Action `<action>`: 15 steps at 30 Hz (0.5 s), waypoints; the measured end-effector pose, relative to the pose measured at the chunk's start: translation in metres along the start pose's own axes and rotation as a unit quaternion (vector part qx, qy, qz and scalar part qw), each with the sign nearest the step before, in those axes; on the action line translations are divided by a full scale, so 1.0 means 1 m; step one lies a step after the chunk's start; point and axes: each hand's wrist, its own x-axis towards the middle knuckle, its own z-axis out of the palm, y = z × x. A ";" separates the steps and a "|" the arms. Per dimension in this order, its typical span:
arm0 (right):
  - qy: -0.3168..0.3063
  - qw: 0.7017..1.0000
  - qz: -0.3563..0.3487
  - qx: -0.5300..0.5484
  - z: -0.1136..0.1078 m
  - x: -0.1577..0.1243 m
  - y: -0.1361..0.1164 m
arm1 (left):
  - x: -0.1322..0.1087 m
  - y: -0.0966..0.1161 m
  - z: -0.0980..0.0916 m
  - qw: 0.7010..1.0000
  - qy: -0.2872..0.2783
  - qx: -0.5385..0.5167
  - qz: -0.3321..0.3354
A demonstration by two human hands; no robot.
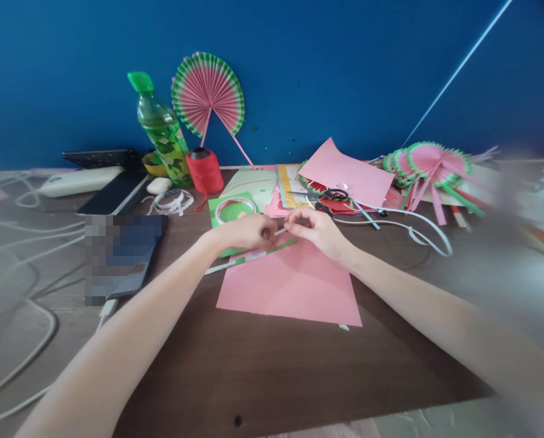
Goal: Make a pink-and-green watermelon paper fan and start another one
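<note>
A pink sheet of paper (290, 286) lies on the dark brown table, below both hands. My left hand (248, 232) is curled closed above its upper left part, and my right hand (320, 232) pinches just to the right. Between the fingertips of both hands runs a short, thin, pale strip (281, 231). A narrow green and white strip (248, 258) lies across the sheet's upper left edge. A roll of tape (236, 210) rests on green paper (214, 210) behind my left hand.
Behind the hands lie black scissors (335, 194), another pink sheet (344, 173) and a white cable (429, 222). A green bottle (165, 137), a red container (205, 172) and a round paper fan (208, 91) stand by the blue wall. Folded fans (429, 164) lie right; a tablet (132, 255) lies left.
</note>
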 end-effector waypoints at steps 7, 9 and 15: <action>-0.051 0.997 0.048 0.022 0.001 -0.001 0.000 | -0.001 0.005 -0.002 1.000 -0.002 0.023 -0.010; -0.053 0.997 0.049 0.003 0.001 -0.002 0.000 | -0.002 0.005 -0.003 1.000 -0.002 0.018 -0.009; -0.054 0.998 -0.010 -0.038 0.003 -0.001 0.003 | -0.001 0.001 -0.001 1.000 -0.012 0.010 0.004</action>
